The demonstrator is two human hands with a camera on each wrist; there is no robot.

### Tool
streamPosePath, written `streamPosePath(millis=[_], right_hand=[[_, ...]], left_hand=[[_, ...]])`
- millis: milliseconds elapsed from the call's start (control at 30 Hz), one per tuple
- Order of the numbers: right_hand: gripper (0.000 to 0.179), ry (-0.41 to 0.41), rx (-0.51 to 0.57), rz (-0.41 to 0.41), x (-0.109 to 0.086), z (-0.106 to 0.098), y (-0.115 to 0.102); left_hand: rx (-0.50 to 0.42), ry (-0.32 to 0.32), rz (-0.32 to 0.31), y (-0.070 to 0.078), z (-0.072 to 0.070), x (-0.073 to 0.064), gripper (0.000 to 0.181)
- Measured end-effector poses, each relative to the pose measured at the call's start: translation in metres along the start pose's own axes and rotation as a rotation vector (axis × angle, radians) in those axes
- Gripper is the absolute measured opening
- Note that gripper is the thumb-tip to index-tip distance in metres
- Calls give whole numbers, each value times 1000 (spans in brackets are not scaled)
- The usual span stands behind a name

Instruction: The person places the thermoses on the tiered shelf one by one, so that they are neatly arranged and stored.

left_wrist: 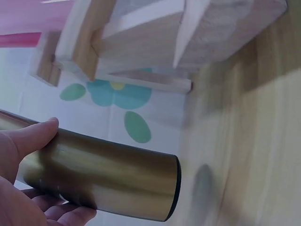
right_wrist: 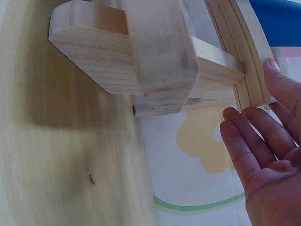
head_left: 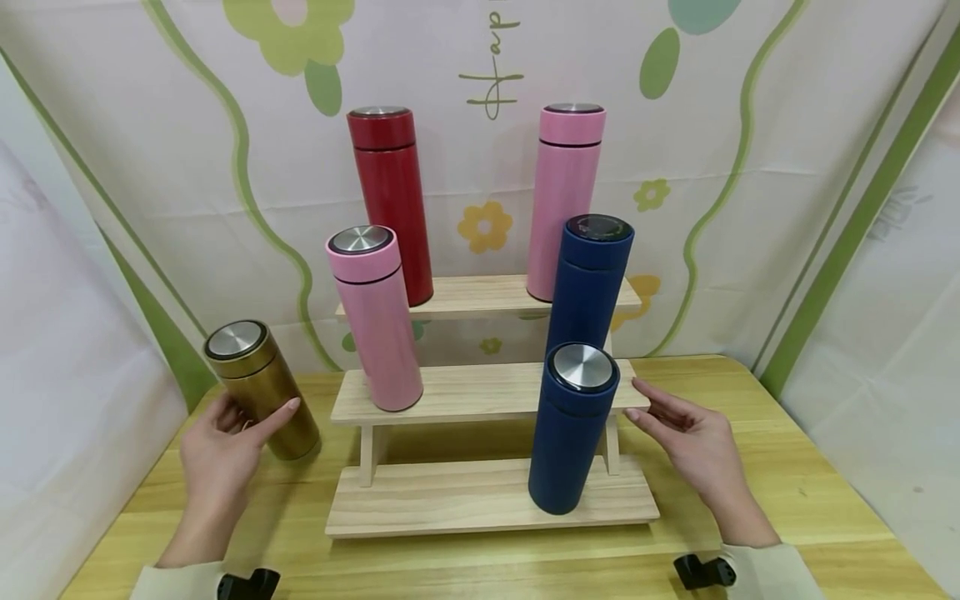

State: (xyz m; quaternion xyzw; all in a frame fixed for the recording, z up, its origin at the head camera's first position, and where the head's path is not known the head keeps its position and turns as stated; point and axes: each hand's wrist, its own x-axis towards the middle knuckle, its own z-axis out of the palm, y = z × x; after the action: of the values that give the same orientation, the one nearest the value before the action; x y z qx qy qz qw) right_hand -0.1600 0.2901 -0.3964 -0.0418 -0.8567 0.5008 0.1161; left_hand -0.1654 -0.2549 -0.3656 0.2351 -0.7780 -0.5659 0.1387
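My left hand (head_left: pixel 219 454) grips a bronze-gold thermos flask (head_left: pixel 264 379) with a steel-topped lid, left of a three-step wooden display stand (head_left: pixel 465 500). In the left wrist view the thumb and fingers lie round the flask (left_wrist: pixel 117 174), whose dark base stands a little apart from its reflection on the table. The right hand (head_left: pixel 693 446) pinches the right end of the middle shelf (head_left: pixel 480 392) between thumb and index finger; its other fingers are loosely bent in the right wrist view. On the middle shelf are a pink flask (head_left: pixel 378 333) and a blue flask (head_left: pixel 588 283).
A red flask (head_left: pixel 390 200) and another pink flask (head_left: pixel 566 183) stand on the top shelf (head_left: pixel 480 293). A second blue flask (head_left: pixel 573 454) stands on the bottom shelf, at its right. Behind the wooden table (head_left: pixel 810 492) hangs a flowered cloth (head_left: pixel 420 67).
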Motion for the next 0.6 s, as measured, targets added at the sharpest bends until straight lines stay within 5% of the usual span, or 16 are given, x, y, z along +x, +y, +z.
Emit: streamPosePath(millis=[600], right_hand=[[57,-11,7,1,0,0,1]], left_hand=[[15,-121,39,10,-28,-26,96]])
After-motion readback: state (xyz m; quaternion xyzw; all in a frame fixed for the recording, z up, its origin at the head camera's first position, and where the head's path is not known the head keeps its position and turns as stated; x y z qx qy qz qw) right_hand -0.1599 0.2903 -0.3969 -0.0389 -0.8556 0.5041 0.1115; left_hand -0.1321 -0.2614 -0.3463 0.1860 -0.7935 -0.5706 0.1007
